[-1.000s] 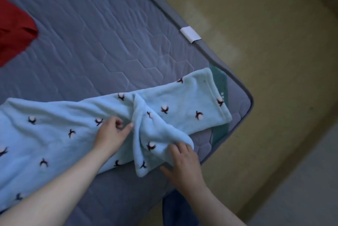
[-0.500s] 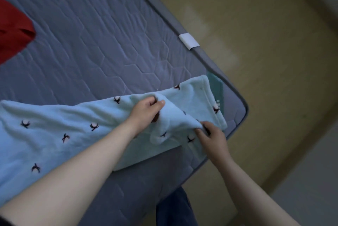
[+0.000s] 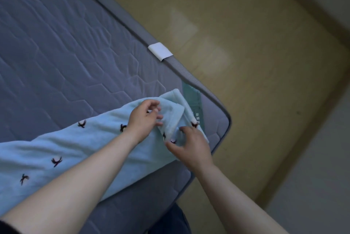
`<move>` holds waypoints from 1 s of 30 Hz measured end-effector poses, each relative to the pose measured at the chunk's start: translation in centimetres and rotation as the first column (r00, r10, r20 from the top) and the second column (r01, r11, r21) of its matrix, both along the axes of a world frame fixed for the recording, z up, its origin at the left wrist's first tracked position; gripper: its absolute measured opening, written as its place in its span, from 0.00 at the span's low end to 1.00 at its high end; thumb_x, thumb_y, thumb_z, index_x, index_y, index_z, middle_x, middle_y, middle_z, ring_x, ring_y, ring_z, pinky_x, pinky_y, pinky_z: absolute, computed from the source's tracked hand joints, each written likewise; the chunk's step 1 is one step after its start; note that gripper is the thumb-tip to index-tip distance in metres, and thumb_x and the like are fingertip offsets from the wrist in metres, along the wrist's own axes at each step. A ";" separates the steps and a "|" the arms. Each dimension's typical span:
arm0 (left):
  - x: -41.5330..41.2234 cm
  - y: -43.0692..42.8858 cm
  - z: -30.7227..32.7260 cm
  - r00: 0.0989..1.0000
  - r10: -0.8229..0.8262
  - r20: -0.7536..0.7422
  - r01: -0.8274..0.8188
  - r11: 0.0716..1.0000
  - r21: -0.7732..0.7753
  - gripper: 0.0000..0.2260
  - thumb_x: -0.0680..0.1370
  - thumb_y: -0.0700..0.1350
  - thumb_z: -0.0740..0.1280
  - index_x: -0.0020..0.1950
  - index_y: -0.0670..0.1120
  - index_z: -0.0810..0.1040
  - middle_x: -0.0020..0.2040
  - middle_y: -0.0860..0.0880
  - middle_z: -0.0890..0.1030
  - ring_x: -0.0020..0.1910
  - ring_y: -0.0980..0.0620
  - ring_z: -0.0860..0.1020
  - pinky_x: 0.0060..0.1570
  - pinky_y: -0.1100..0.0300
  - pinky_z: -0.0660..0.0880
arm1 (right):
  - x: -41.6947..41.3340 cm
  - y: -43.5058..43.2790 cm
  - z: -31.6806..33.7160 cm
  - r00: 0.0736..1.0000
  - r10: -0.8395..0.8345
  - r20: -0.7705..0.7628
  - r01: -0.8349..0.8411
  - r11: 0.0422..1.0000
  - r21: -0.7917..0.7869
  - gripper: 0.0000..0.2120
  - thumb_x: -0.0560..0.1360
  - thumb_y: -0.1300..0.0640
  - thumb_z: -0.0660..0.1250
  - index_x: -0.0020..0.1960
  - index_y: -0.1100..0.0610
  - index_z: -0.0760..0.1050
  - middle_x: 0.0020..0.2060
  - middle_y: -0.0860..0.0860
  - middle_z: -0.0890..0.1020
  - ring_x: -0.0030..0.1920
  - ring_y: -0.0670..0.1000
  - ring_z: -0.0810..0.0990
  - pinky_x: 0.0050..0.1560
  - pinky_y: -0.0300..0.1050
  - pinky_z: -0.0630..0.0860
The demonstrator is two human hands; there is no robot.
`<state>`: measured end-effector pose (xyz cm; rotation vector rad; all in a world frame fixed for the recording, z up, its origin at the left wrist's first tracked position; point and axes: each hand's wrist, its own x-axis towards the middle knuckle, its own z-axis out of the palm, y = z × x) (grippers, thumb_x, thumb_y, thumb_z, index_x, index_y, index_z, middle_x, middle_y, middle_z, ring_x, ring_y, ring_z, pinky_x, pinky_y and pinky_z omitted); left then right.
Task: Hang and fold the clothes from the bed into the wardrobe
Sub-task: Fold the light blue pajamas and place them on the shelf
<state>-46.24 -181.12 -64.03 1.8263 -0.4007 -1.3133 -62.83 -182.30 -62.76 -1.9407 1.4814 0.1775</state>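
A light blue fleece garment with small dark flower prints lies stretched across the near corner of the bed. Its right end is folded back over itself. My left hand lies on top of that folded end with its fingers loosely spread on the fabric. My right hand is just to the right, at the fold's lower edge, with its thumb and curled fingers pinching the fabric there. The wardrobe is not in view.
The bed is a grey-blue quilted mattress with a white tag on its edge and a green label near the corner. A yellowish floor lies beyond the edge. My dark trouser leg stands against the bed.
The flap has been carried further right and laid down at the garment's end. My left hand has loosened its grip on it. The red cloth has left the view.
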 end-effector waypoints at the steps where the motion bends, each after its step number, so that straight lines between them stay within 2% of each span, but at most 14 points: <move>1: 0.1 0.2 -0.3 0.998 -0.016 0.057 0.015 1.000 0.003 0.10 0.80 0.34 0.58 0.59 0.41 0.73 0.57 0.40 0.75 0.46 0.46 0.79 0.42 0.57 0.82 | 0.4 0.1 -0.2 1.000 0.027 0.004 -0.026 0.999 -0.042 0.20 0.67 0.39 0.67 0.48 0.54 0.77 0.46 0.48 0.80 0.51 0.50 0.76 0.49 0.48 0.73; 3: 0.6 0.6 -0.9 0.983 -0.065 0.174 0.061 0.998 0.026 0.12 0.80 0.34 0.59 0.62 0.41 0.72 0.61 0.41 0.72 0.48 0.43 0.80 0.41 0.59 0.82 | 0.8 0.0 -0.5 0.997 0.010 0.080 -0.007 0.999 -0.045 0.16 0.68 0.41 0.67 0.42 0.54 0.77 0.41 0.48 0.80 0.47 0.49 0.76 0.46 0.48 0.73; 5: 1.3 0.8 -1.2 0.951 -0.139 0.277 0.134 0.990 0.038 0.15 0.79 0.34 0.61 0.65 0.42 0.72 0.65 0.42 0.69 0.47 0.41 0.81 0.42 0.58 0.81 | 1.3 -0.4 -0.6 0.958 -0.161 0.236 0.137 0.984 0.116 0.13 0.69 0.46 0.69 0.40 0.57 0.78 0.38 0.50 0.81 0.43 0.48 0.78 0.42 0.49 0.74; 7: 2.2 0.7 -1.6 0.898 -0.255 0.360 0.247 0.967 0.067 0.18 0.78 0.36 0.64 0.68 0.44 0.71 0.67 0.44 0.67 0.45 0.42 0.81 0.48 0.53 0.80 | 2.2 -1.1 -0.2 0.822 -0.456 0.342 0.326 0.868 0.374 0.11 0.72 0.54 0.69 0.38 0.62 0.76 0.33 0.54 0.80 0.36 0.48 0.77 0.38 0.49 0.73; 9: 2.8 0.3 -1.9 0.813 -0.377 0.443 0.351 0.925 0.144 0.21 0.77 0.40 0.67 0.69 0.45 0.70 0.67 0.46 0.69 0.43 0.45 0.80 0.53 0.56 0.75 | 2.7 -2.1 0.0 0.747 -0.556 0.365 0.395 0.812 0.430 0.09 0.74 0.58 0.67 0.38 0.60 0.72 0.32 0.55 0.76 0.34 0.48 0.74 0.36 0.46 0.72; 11: 3.3 -0.3 -2.0 0.771 -0.409 0.488 0.363 0.912 0.191 0.22 0.75 0.44 0.70 0.68 0.45 0.71 0.62 0.46 0.73 0.43 0.47 0.78 0.54 0.59 0.72 | 2.8 -3.5 0.3 0.779 -0.476 0.407 0.358 0.872 0.334 0.04 0.77 0.56 0.62 0.45 0.56 0.71 0.35 0.54 0.79 0.37 0.50 0.76 0.38 0.47 0.72; 15: 3.4 -0.8 -2.1 0.813 -0.302 0.499 0.277 0.953 0.125 0.19 0.75 0.47 0.70 0.64 0.45 0.73 0.58 0.46 0.71 0.37 0.50 0.77 0.54 0.56 0.75 | 1.8 -7.1 -0.1 0.909 -0.202 0.364 0.206 0.978 0.028 0.08 0.80 0.51 0.58 0.55 0.53 0.67 0.38 0.49 0.78 0.40 0.54 0.78 0.38 0.50 0.73; 18: 3.1 -0.1 -2.4 0.794 -0.318 0.518 0.288 0.947 0.139 0.20 0.76 0.46 0.69 0.66 0.46 0.72 0.63 0.46 0.68 0.36 0.58 0.75 0.48 0.70 0.67 | 0.4 -8.5 -1.8 0.961 -0.238 0.140 0.191 0.939 0.285 0.21 0.77 0.42 0.64 0.62 0.55 0.70 0.51 0.50 0.80 0.51 0.53 0.78 0.49 0.51 0.76; 20: 2.8 0.5 -2.5 0.786 -0.341 0.516 0.301 0.940 0.161 0.21 0.76 0.46 0.69 0.68 0.46 0.71 0.65 0.46 0.67 0.35 0.61 0.74 0.45 0.73 0.63 | -0.5 -8.2 -2.8 0.966 -0.236 0.102 0.170 0.886 0.432 0.21 0.74 0.44 0.68 0.61 0.55 0.72 0.52 0.48 0.79 0.53 0.52 0.78 0.49 0.47 0.75; 23: 2.6 1.0 -2.7 0.771 -0.379 0.512 0.328 0.925 0.191 0.25 0.77 0.48 0.68 0.72 0.48 0.66 0.70 0.47 0.64 0.37 0.59 0.75 0.50 0.67 0.66 | -0.9 -7.6 -3.1 0.947 -0.167 0.275 0.073 0.945 0.319 0.17 0.74 0.51 0.69 0.61 0.47 0.71 0.46 0.36 0.77 0.51 0.43 0.78 0.45 0.39 0.71; 25: 2.9 0.9 -2.8 0.767 -0.406 0.498 0.328 0.914 0.239 0.28 0.77 0.51 0.67 0.74 0.47 0.63 0.71 0.45 0.64 0.47 0.50 0.78 0.56 0.60 0.69 | -0.8 -6.9 -2.8 0.925 -0.111 0.363 0.042 0.980 0.193 0.21 0.74 0.52 0.67 0.65 0.41 0.69 0.48 0.32 0.78 0.48 0.36 0.77 0.44 0.34 0.72; 27: 3.5 0.5 -3.2 0.734 -0.466 0.494 0.336 0.882 0.331 0.28 0.76 0.51 0.68 0.73 0.45 0.64 0.69 0.42 0.67 0.62 0.43 0.73 0.62 0.54 0.68 | -1.2 -6.3 -3.1 0.944 -0.065 0.323 0.025 0.992 0.127 0.26 0.75 0.53 0.66 0.70 0.39 0.64 0.54 0.39 0.79 0.52 0.42 0.78 0.48 0.40 0.75; 28: 3.7 0.4 -3.3 0.699 -0.506 0.506 0.353 0.859 0.371 0.25 0.76 0.50 0.68 0.70 0.44 0.68 0.66 0.41 0.70 0.64 0.42 0.72 0.62 0.53 0.67 | -1.5 -6.0 -3.2 0.964 -0.077 0.254 0.045 0.990 0.131 0.28 0.75 0.53 0.66 0.72 0.41 0.62 0.58 0.44 0.79 0.55 0.47 0.78 0.50 0.45 0.76; 30: 3.9 0.1 -3.3 0.668 -0.500 0.551 0.348 0.864 0.363 0.12 0.75 0.47 0.68 0.57 0.44 0.76 0.56 0.42 0.73 0.58 0.41 0.74 0.56 0.53 0.69 | -1.9 -6.1 -3.7 0.980 -0.137 0.145 0.113 0.981 0.160 0.27 0.75 0.51 0.67 0.72 0.48 0.64 0.59 0.47 0.78 0.57 0.53 0.77 0.52 0.50 0.75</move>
